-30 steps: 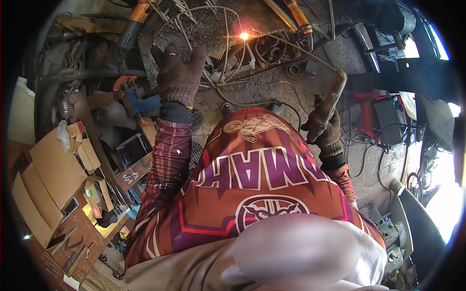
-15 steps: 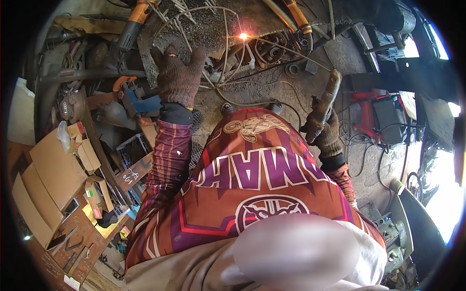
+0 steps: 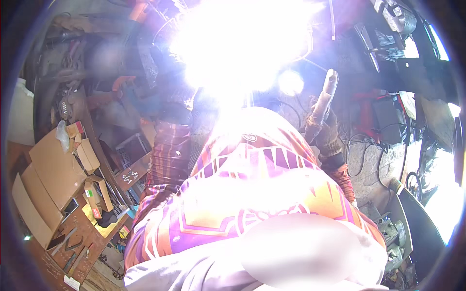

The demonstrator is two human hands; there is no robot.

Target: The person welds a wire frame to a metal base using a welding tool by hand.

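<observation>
A blinding white welding arc (image 3: 242,41) fills the top middle and washes out the bent metal rods around it. My right hand (image 3: 326,136), in a dark knitted glove, is closed around a worn electrode holder (image 3: 324,99). From the holder's tip a thin welding rod (image 3: 313,63) runs up and left into the glare. On the left, my left hand (image 3: 180,96) reaches up beside the arc, also gloved. Its fingers are lost in the light, so what they touch is hidden.
On the left, an open cardboard box (image 3: 56,167) and hand tools lie on a brown bench (image 3: 53,266). A red-and-black machine (image 3: 378,116) stands at right with cables (image 3: 361,157) on the floor. Metal machine parts (image 3: 388,237) sit at lower right.
The small orange glow at the rod's end has flared into a huge white arc, hiding the workpiece and my left fingers. My right hand and the holder have hardly moved.
</observation>
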